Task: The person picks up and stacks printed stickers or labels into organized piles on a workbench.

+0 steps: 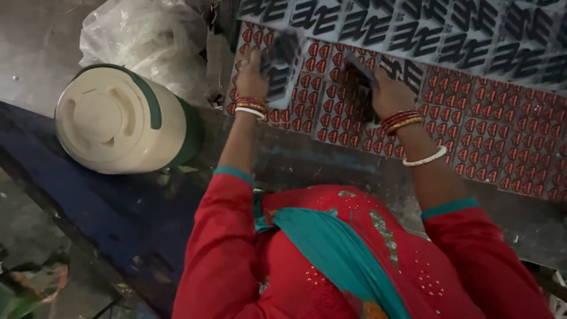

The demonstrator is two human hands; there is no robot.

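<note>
Both my arms, in red sleeves with bangles at the wrists, reach forward over a sheet of small red-and-black die-cut labels (472, 130). My left hand (251, 74) grips a dark, blurred piece of sheet (282, 50) raised above the sheet's left edge. My right hand (387, 91) pinches another dark strip (360, 68) at a patch where the labels look pulled away. The two hands are about a hand's width apart.
A cream and green insulated jug (118, 118) lies on its side at the left on a dark blue surface (118, 218). Behind it sits a crumpled clear plastic bag (147, 35). Grey sheets with large black shapes (443, 29) lie along the far edge.
</note>
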